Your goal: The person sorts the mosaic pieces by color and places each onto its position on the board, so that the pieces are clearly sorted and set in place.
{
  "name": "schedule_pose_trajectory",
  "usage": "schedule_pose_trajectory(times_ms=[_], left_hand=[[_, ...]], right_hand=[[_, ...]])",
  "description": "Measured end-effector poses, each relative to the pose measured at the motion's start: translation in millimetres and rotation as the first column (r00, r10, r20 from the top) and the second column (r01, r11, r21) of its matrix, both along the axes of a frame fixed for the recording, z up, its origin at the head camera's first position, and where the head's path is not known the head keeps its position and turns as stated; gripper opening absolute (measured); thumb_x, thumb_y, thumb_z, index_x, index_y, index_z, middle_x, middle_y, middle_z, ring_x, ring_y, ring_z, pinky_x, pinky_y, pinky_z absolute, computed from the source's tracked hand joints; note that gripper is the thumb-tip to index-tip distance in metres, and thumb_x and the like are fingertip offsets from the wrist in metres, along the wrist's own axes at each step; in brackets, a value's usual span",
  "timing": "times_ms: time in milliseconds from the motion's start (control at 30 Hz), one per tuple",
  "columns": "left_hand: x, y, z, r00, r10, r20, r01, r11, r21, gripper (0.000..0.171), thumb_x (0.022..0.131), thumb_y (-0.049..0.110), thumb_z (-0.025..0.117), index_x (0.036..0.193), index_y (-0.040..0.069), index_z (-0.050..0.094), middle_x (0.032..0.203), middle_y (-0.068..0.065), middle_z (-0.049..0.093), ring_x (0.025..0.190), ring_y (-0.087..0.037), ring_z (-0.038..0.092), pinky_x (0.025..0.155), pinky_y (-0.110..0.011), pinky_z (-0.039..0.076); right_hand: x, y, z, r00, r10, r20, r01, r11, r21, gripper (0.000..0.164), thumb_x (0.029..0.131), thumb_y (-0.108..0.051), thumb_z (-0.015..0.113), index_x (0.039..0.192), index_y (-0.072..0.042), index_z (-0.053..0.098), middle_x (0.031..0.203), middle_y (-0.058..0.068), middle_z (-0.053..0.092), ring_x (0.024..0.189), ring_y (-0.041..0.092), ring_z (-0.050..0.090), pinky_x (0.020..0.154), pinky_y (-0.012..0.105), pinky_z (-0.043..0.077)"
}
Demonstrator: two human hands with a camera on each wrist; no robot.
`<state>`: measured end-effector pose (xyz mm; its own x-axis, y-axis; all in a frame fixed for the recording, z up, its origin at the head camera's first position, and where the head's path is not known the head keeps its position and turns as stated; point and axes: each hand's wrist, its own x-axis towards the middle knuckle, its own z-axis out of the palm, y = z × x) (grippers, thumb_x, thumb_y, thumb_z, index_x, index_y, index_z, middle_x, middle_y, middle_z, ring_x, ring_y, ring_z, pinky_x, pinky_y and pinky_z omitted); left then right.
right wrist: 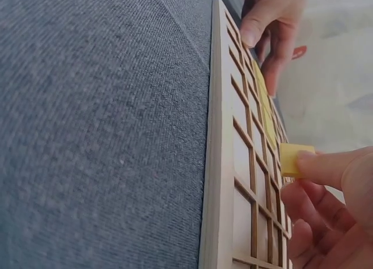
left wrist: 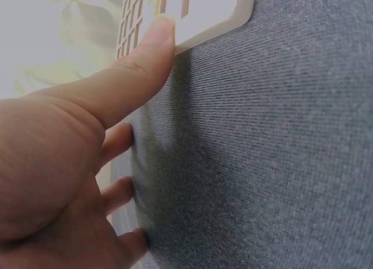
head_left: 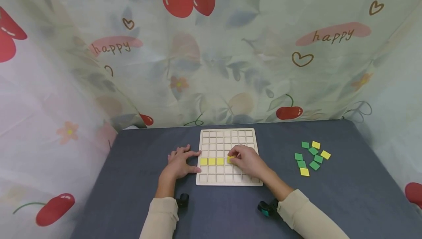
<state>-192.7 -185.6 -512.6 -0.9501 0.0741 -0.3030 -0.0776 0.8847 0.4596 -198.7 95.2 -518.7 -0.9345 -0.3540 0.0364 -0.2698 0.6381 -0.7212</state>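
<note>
A pale wooden grid board (head_left: 216,178) lies on the dark cloth, with several yellow square tiles (head_left: 212,161) side by side in one row from its left edge. My right hand (head_left: 248,161) is over the board and pinches another yellow tile (right wrist: 295,159) between thumb and fingers. In the right wrist view that tile stands tilted at the grid, just past the filled cells. At the board's left edge rests my left hand (head_left: 179,164), thumb and index finger touching the rim. Its other fingers spread on the cloth in the left wrist view.
Loose green tiles (head_left: 301,164) and yellow tiles (head_left: 304,172) lie scattered on the dark tablecloth (head_left: 138,180) right of the board. A patterned curtain (head_left: 214,67) hangs behind the table. Both wrists carry black devices (head_left: 182,200).
</note>
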Motion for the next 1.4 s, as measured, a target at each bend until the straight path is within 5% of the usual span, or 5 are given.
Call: schedule_pose_trajectory(times_ms=[467,767,1000,1233,1400], left_hand=[[-0.2,0,3.3,1.0,0.014,0.01,-0.014,1.0,0.006,0.073,0.078,0.04,0.087,0.144,0.037,0.058,0.17,-0.007,0.029,0.157,-0.044,0.015,0.125,-0.07,0.008],[-0.6,-1,1.8,1.0,0.011,0.003,-0.011,1.0,0.001,0.073,0.078,0.041,0.087,0.144,0.037,0.058,0.17,-0.007,0.029,0.157,-0.044,0.015,0.125,-0.07,0.008],[-0.2,-1,1.4,1.0,0.01,0.005,-0.01,1.0,0.006,0.073,0.078,0.041,0.087,0.144,0.037,0.058,0.17,-0.007,0.029,0.157,-0.045,0.015,0.125,-0.07,0.008],[0.0,-1,0.7,1.0,0.015,0.008,-0.015,1.0,0.006,0.073,0.077,0.04,0.088,0.144,0.037,0.059,0.17,-0.007,0.029,0.157,-0.045,0.015,0.125,-0.07,0.008],[0.0,-1,0.3,1.0,0.003,0.009,-0.003,1.0,0.01,0.072,0.078,0.04,0.087,0.144,0.037,0.059,0.17,-0.007,0.028,0.157,-0.045,0.015,0.124,-0.07,0.008]], right_hand=[[0.4,-13,-1.9,1.0,-0.023,0.009,0.022,0.999,0.037,0.006,0.091,-0.014,0.076,0.096,-0.017,0.074,0.09,-0.006,0.07,0.079,0.007,0.06,0.077,0.029,0.052],[3.0,-17,-0.9,0.997,-0.031,-0.07,0.038,0.994,0.102,0.006,0.091,-0.015,0.077,0.097,-0.017,0.077,0.093,-0.004,0.062,0.086,0.011,0.061,0.078,0.032,0.054],[6.9,-15,1.8,0.991,0.027,-0.131,-0.001,0.981,0.196,0.012,0.093,-0.022,0.076,0.103,-0.017,0.082,0.095,-0.005,0.06,0.078,0.006,0.055,0.067,0.022,0.047],[8.5,-14,-0.6,0.971,0.078,-0.228,-0.008,0.955,0.295,0.016,0.092,-0.027,0.077,0.105,-0.021,0.083,0.095,-0.004,0.06,0.079,0.009,0.049,0.062,0.021,0.04],[10.0,-14,-4.5,0.932,0.096,-0.35,0.032,0.938,0.345,0.02,0.091,-0.028,0.078,0.109,-0.02,0.081,0.098,0.0,0.063,0.085,0.017,0.052,0.07,0.03,0.045]])
